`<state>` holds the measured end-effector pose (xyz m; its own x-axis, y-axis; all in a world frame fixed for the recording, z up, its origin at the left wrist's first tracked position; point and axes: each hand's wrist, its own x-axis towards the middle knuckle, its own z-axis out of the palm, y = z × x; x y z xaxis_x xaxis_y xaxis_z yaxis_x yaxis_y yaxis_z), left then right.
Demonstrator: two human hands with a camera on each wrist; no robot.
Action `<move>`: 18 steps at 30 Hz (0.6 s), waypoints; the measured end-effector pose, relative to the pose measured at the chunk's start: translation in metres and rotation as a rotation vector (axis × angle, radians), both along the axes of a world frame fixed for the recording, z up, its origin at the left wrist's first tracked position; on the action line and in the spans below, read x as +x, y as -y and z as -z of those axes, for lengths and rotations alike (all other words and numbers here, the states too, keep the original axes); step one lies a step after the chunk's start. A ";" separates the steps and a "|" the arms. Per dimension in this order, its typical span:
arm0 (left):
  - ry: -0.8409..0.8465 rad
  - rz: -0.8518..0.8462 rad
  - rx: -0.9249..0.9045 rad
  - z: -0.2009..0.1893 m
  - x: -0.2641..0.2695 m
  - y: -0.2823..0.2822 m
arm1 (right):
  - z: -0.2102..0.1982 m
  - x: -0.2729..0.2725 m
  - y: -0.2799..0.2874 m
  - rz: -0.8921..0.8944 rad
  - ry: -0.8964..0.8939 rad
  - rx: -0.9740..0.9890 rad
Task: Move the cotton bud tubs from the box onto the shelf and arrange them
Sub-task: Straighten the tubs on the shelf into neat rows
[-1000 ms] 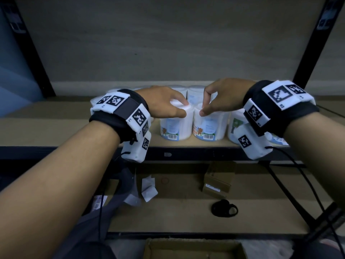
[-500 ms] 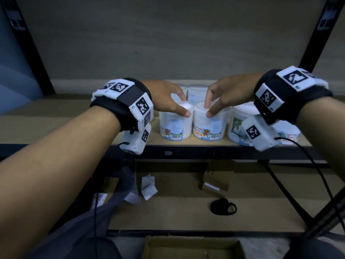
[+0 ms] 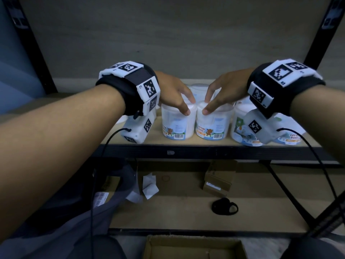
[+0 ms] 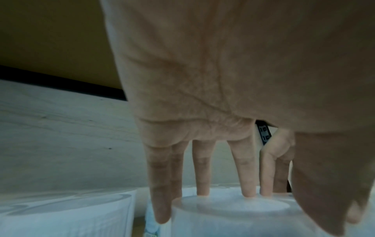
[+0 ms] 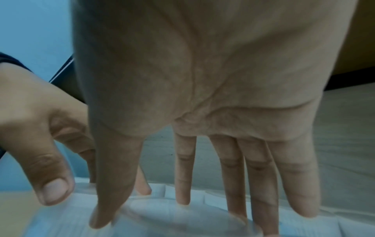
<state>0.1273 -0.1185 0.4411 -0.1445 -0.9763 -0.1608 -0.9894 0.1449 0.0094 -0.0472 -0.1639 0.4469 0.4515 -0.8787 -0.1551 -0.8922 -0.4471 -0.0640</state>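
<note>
Two white cotton bud tubs stand side by side at the front of the shelf point(image 3: 205, 151). My left hand point(image 3: 189, 106) hovers over the left tub point(image 3: 177, 128) with straight, spread fingertips touching its lid point(image 4: 233, 206). My right hand point(image 3: 206, 105) does the same on the right tub point(image 3: 214, 128), thumb at the lid's near rim point(image 5: 174, 224). Neither hand curls round a tub. More tubs point(image 3: 242, 131) stand behind and to the right, partly hidden by my wrists.
A further tub point(image 4: 67, 213) stands left of the left hand. On the lower shelf lie a small cardboard box point(image 3: 218, 178), paper scraps point(image 3: 149, 186) and a black object point(image 3: 225, 206). An open cardboard box point(image 3: 194, 247) sits below. Black uprights flank the shelf; cables hang from both wrists.
Both hands have loosened from a curled hold on the two front tubs to straight fingers resting on the lids, and both wrists have lifted. The tubs stay in place.
</note>
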 end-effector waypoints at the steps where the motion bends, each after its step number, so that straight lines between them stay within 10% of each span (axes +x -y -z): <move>1: -0.003 0.000 0.003 0.000 0.000 0.000 | 0.000 0.000 0.002 0.002 0.011 0.001; 18: -0.027 -0.082 -0.013 -0.002 0.003 -0.001 | -0.008 0.001 -0.001 -0.008 0.007 0.051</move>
<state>0.1298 -0.1175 0.4433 -0.0683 -0.9870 -0.1455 -0.9973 0.0639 0.0350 -0.0458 -0.1632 0.4544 0.4594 -0.8662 -0.1964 -0.8882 -0.4500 -0.0931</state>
